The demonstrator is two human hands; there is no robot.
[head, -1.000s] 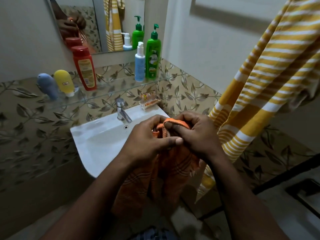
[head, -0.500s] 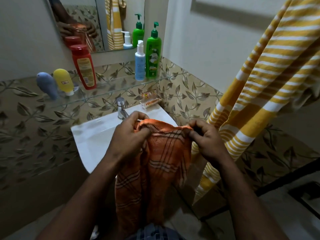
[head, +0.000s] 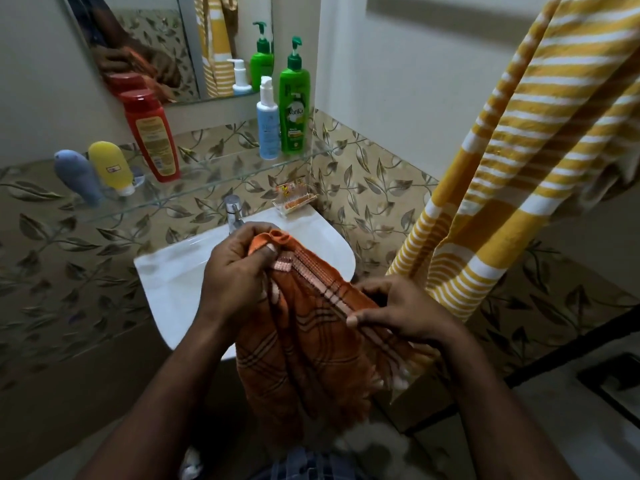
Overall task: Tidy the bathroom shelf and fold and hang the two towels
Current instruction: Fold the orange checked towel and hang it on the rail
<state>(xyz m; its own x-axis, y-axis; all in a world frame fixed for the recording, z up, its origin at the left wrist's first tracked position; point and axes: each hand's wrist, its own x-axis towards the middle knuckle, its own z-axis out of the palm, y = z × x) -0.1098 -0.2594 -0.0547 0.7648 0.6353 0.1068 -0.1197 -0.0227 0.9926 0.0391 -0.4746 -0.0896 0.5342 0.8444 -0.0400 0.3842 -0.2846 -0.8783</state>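
Observation:
An orange checked towel [head: 311, 344] hangs in front of the sink, held by its top edge. My left hand [head: 235, 271] pinches one corner up high. My right hand [head: 401, 313] grips the same edge lower and to the right, so the edge slants down between them. A yellow and white striped towel [head: 526, 161] hangs at the right. On the glass shelf [head: 214, 181] stand a blue-grey tube [head: 78, 176], a yellow tube [head: 110, 168], a red bottle [head: 150, 133], a light blue pump bottle [head: 268, 123] and a green pump bottle [head: 294, 102].
A white sink [head: 173, 282] with a chrome tap [head: 233, 213] sits under the shelf. A small clear holder [head: 294, 202] stands at the sink's back right corner. A mirror [head: 166, 46] hangs above. Leaf-patterned tiles cover the walls. A dark rail [head: 571, 344] runs low at right.
My hands, first together on the bunched orange towel, have spread apart along its edge. The right hand has since dropped lower and to the right, tilting the edge.

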